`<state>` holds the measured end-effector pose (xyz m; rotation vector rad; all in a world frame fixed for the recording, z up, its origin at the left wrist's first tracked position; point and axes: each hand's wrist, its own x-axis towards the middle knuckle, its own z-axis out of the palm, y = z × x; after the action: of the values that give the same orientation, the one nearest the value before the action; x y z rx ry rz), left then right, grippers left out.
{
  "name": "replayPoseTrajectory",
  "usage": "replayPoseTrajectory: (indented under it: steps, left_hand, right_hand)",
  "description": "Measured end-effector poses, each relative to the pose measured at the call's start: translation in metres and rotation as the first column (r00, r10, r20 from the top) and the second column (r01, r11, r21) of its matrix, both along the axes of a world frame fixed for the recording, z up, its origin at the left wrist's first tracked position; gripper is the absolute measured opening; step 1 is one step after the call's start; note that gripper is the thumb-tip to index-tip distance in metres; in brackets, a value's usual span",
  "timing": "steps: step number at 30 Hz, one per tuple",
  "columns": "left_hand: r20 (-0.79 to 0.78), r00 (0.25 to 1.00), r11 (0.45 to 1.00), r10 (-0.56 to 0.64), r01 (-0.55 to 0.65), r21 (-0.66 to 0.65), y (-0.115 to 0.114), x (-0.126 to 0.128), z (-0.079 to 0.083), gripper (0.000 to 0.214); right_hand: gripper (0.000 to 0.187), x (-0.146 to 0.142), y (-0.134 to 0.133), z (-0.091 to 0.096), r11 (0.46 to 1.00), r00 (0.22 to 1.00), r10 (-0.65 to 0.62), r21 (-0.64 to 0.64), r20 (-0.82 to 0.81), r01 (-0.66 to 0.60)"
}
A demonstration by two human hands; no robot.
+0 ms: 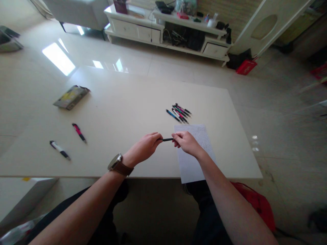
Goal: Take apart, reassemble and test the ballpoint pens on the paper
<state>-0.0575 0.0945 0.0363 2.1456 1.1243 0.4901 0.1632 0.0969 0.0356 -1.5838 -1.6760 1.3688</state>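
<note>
Both my hands meet over the front middle of a white table (127, 112) and grip one dark pen (167, 139) between them. My left hand (144, 148), with a wristwatch, pinches the pen's left end. My right hand (186, 142) closes on its right end, above a sheet of lined paper (194, 163) that hangs over the table's front edge. Several coloured pens (179, 113) lie in a small pile just beyond the paper.
A red-and-black pen (79, 132) and a white-and-black pen (60, 149) lie apart on the table's left side. A small yellow-grey packet (71, 97) lies at the far left. A low white cabinet (168, 30) stands across the floor. A red bag (258, 204) sits by my right leg.
</note>
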Motion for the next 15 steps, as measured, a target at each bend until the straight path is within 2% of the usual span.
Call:
replayPoseTrajectory:
  steps: [3,5,10,13,15]
  left_hand:
    - [-0.022,1.000,1.000,0.021,-0.021,0.008,-0.004,-0.005,0.002,0.023]
    - [-0.025,0.999,0.999,0.030,-0.030,0.012,-0.007,-0.008,0.003,0.023]
    - [-0.045,0.999,1.000,0.025,-0.024,0.018,-0.012,-0.014,0.006,0.022]
    - [-0.058,0.998,0.999,0.028,-0.027,0.023,-0.012,-0.016,0.006,0.022]
    - [-0.054,0.998,0.999,0.027,-0.026,0.028,-0.012,-0.016,0.007,0.023]
  right_hand:
    - [0.015,-0.003,-0.003,0.002,0.995,0.998,0.011,0.101,-0.054,-0.006]
    - [0.021,-0.005,-0.005,0.004,0.992,0.995,-0.015,0.125,-0.103,0.027]
    - [0.028,-0.012,-0.009,0.004,1.000,0.995,0.021,0.004,-0.094,-0.021]
    - [0.016,-0.015,-0.009,0.002,0.997,0.995,0.003,0.072,-0.096,0.004]
    - [0.022,-0.017,-0.008,0.002,0.997,0.989,-0.029,0.072,-0.144,0.040]
